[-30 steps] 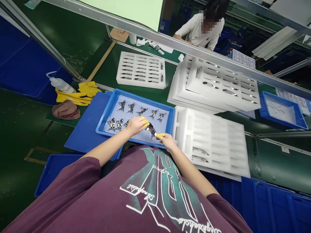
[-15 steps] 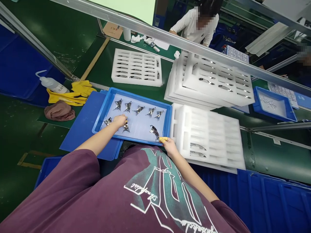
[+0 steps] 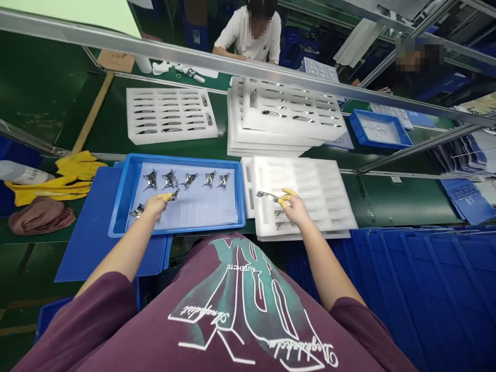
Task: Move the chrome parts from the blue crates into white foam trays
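Note:
My left hand (image 3: 155, 205), with yellow finger covers, is closed on a small shiny chrome piece (image 3: 175, 195) over the blue tray (image 3: 180, 226). Its fingers partly hide that piece. In the tray, several pointed chrome pieces (image 3: 189, 180) lie in a row on a pale liner, and another chrome piece (image 3: 137, 211) rests left of my wrist. My right hand (image 3: 296, 207) pinches a curved chrome piece (image 3: 267, 195) by one end above the white slotted foam block (image 3: 310, 175). Two chrome pieces sit in slots below that hand.
A foam block filled with chrome pieces (image 3: 170, 133) and a stack of foam blocks (image 3: 267, 142) stand behind. A metal rail (image 3: 186, 59) crosses above the bench. Yellow gloves (image 3: 77, 168), a brown cloth (image 3: 41, 216) and a bottle (image 3: 23, 173) lie left. A co-worker (image 3: 250, 33) sits opposite.
My right hand has carried a chrome piece out of the tray to above the foam block. My left hand has raised a piece from the tray's liner. The view has swung right.

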### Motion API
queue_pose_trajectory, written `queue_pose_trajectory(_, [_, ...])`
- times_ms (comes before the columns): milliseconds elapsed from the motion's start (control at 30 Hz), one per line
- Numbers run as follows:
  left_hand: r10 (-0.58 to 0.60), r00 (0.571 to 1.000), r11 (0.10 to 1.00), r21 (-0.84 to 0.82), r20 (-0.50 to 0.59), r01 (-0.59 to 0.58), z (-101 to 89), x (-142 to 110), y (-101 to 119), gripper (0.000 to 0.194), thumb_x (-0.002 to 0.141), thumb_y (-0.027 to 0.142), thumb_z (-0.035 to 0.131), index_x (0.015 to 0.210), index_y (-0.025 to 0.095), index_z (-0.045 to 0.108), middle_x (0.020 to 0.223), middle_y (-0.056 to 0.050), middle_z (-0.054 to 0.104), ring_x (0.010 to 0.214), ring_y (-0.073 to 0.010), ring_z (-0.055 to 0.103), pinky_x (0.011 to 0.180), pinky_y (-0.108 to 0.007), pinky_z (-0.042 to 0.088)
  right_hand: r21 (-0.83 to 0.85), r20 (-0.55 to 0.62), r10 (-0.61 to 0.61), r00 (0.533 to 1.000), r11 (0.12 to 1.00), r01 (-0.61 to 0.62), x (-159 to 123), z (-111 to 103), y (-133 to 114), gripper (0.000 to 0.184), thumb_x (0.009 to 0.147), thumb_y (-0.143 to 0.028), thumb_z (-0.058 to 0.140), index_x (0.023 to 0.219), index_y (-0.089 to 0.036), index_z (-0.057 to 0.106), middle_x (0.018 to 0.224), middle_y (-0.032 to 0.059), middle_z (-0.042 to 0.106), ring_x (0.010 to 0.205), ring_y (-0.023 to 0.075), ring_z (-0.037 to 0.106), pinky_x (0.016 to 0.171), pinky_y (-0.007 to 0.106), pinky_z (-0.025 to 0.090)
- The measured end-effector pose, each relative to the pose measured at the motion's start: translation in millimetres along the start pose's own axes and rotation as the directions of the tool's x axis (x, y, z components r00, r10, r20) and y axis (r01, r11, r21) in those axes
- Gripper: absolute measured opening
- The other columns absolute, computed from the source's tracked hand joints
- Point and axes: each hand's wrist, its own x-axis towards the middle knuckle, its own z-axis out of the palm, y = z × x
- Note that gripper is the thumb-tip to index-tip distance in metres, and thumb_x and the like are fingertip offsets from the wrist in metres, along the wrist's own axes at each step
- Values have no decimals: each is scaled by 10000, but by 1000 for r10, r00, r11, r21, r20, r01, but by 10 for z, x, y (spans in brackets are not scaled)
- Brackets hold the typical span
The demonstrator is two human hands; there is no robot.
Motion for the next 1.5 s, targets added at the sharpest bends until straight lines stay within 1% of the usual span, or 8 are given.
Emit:
queue_pose_trajectory(100, [-189, 971, 884, -405, 145, 233, 296, -408, 41, 95, 798, 80, 543, 739, 150, 521, 626, 20, 525, 420, -29, 299, 415, -138, 258, -184, 13, 49, 999, 982, -45, 170, -381, 272, 42, 694, -209, 670, 690, -195, 710, 1281, 125, 606, 1256, 292, 503, 1107, 484, 364])
queue_pose_trajectory(300, [-194, 879, 742, -521, 435, 422, 956, -1150, 126, 157, 865, 56, 497, 750, 160, 521, 633, 24, 489, 425, -25, 303, 425, -136, 279, -285, 108, 11, 994, 958, 20, 347, -466, 641, 42, 698, -211, 682, 684, -200, 719, 1321, 108, 584, 1325, 310, 431, 1107, 488, 363])
queue_pose_trajectory(467, [-119, 812, 737, -497, 571, 458, 1391, -1539, 306, 189, 742, 98, 694, 765, 163, 518, 624, 51, 468, 432, -23, 309, 426, -146, 284, -332, 197, 3, 980, 941, 64, 461, -342, 699, 31, 679, -180, 699, 658, -198, 715, 1358, 103, 569, 1360, 323, 396, 1114, 503, 349])
queue_pose_trajectory(833, [-31, 932, 884, -426, 360, 194, 1939, -1893, 414, 337, 547, 301, 848, 689, 142, 586, 606, 42, 507, 443, -15, 323, 423, -159, 253, -202, 107, -93, 990, 973, 114, 377, -23, 898, 107, 703, -220, 694, 600, -212, 669, 1383, 61, 562, 1269, 320, 451, 1082, 537, 346])
queue_pose_trajectory(1100, [247, 952, 956, -207, 182, -209, 2084, -1977, 471, 221, 609, 339, 780, 691, 158, 684, 684, -37, 638, 589, -112, 500, 580, -250, 417, -137, 163, -5, 987, 990, 28, 413, -170, 577, 43, 669, -225, 753, 640, -220, 722, 1331, 104, 594, 1248, 352, 481, 1075, 550, 340])
queue_pose_trajectory(1267, [595, 783, 781, 100, 184, -617, 2175, -2089, 565, 83, 713, 298, 709, 728, 218, 723, 693, -47, 628, 653, -158, 543, 694, -306, 470, 243, 343, 16, 939, 964, -105, 248, -443, 250, 285, 709, -471, 686, 806, -217, 769, 1098, 72, 714, 1068, 274, 619, 941, 419, 476])
queue_pose_trajectory(1367, [697, 681, 652, 197, 225, -732, 2213, -2128, 596, 79, 776, 278, 667, 759, 229, 727, 678, -55, 614, 706, -177, 586, 727, -310, 482, 281, 556, 32, 831, 933, -224, 172, -487, 131, 283, 652, -469, 704, 671, -189, 744, 794, 42, 732, 812, 227, 647, 766, 355, 501])
queue_pose_trajectory(1500, [821, 535, 488, 239, 202, -840, 2206, -2078, 599, 117, 837, 275, 623, 792, 212, 709, 693, -58, 634, 688, -159, 601, 690, -284, 484, 307, 613, 64, 787, 899, -312, 160, -473, 72, 213, 607, -393, 718, 631, -182, 733, 725, 34, 722, 741, 183, 621, 690, 297, 468])
